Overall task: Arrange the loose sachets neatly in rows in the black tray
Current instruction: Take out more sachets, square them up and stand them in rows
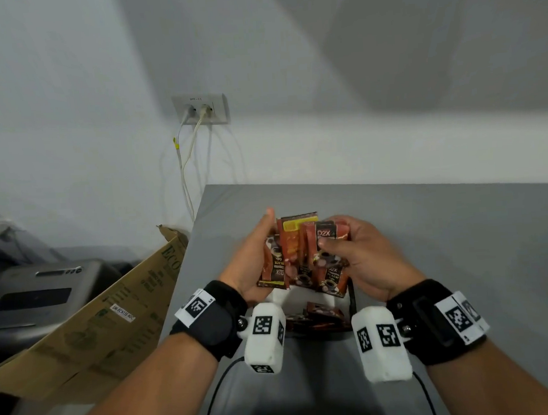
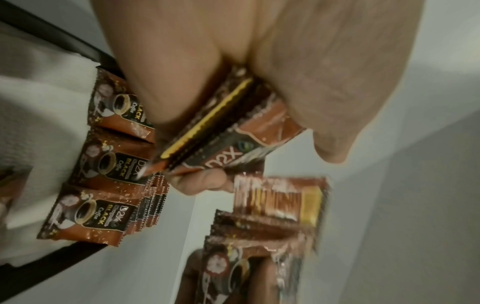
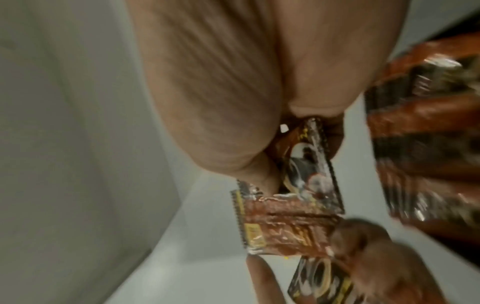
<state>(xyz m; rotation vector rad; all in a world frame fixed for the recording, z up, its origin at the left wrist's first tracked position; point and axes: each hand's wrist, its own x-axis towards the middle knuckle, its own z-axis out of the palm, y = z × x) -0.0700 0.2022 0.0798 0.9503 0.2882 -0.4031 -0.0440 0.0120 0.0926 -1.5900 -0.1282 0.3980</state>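
Observation:
Both my hands hold a fanned bunch of brown and orange coffee sachets [image 1: 301, 253] upright above the black tray [image 1: 352, 295]. My left hand [image 1: 265, 240] grips the bunch's left side, thumb raised. My right hand [image 1: 335, 235] pinches the sachets on the right, thumb on a front face. The left wrist view shows a row of three sachet stacks [image 2: 109, 164] lying face up inside the tray's black rim [image 2: 52, 261], and my left hand [image 2: 197, 144] curled round sachets [image 2: 228, 127]. In the blurred right wrist view my right hand [image 3: 298, 144] pinches a sachet [image 3: 306, 164].
The tray stands near the front of a grey table [image 1: 460, 228] and is mostly hidden by my hands and wrist cameras. An open cardboard box [image 1: 112, 313] leans at the table's left edge, beside a grey machine [image 1: 37, 295]. A wall socket [image 1: 201, 110] with cables is behind.

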